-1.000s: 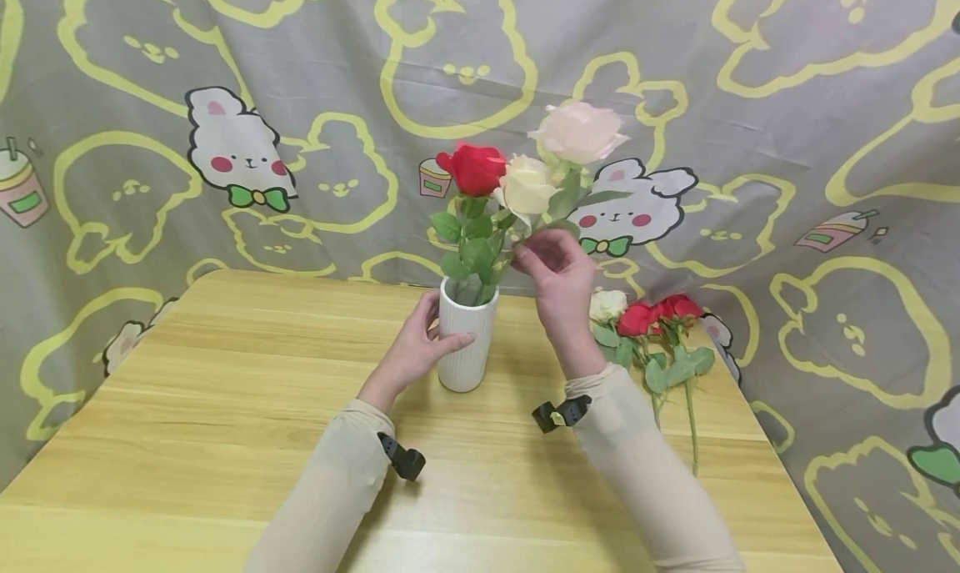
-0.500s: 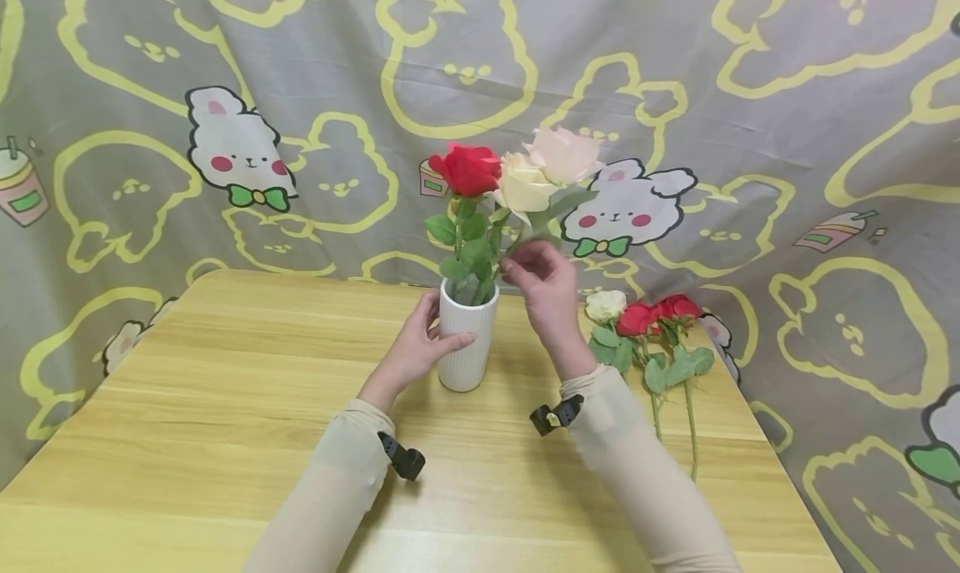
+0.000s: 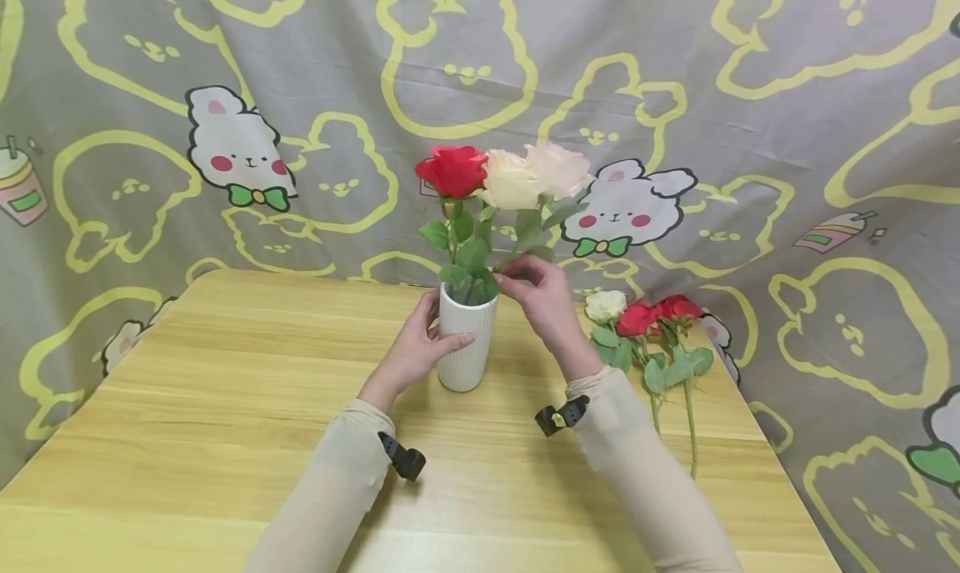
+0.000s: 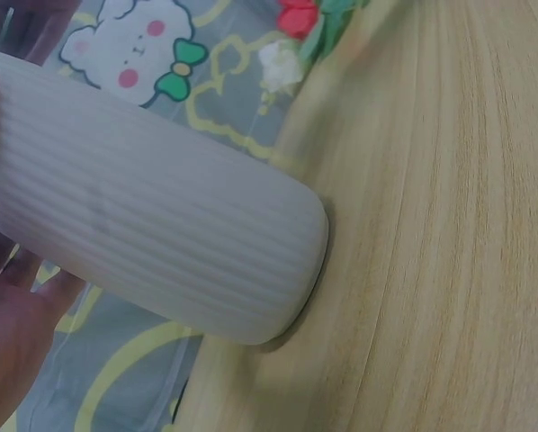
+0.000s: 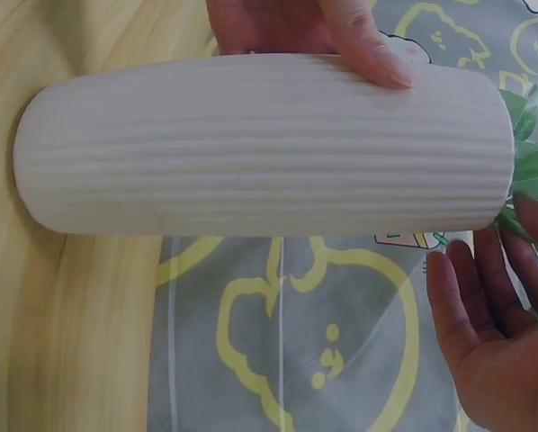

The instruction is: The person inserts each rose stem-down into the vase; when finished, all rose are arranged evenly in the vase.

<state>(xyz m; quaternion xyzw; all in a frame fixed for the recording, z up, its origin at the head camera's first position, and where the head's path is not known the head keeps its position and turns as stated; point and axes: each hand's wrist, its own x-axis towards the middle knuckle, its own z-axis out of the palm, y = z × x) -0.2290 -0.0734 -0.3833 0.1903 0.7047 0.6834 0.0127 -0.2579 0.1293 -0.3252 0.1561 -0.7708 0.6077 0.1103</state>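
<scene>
A white ribbed vase (image 3: 468,348) stands upright on the table, and my left hand (image 3: 411,349) grips it from the left side, thumb across its front. Out of its mouth rise a red rose (image 3: 452,171) and a cream rose (image 3: 512,181) with green leaves. My right hand (image 3: 546,299) pinches the stem of a pale pink rose (image 3: 561,169) just at the right of the rim. In the right wrist view, the right hand's fingers (image 5: 498,279) sit beside the rim and leaves (image 5: 534,171); the stem's lower end is hidden.
To the right, a white rose (image 3: 606,306) and red roses (image 3: 637,319) lie on the wooden table (image 3: 262,389), their stems toward the front edge. Behind the table hangs a grey curtain (image 3: 337,98) with yellow cartoon outlines.
My right hand has come down and left toward the rim, lowering the pale pink rose. The red and cream blooms have shifted slightly left. My left hand and the vase have stayed put.
</scene>
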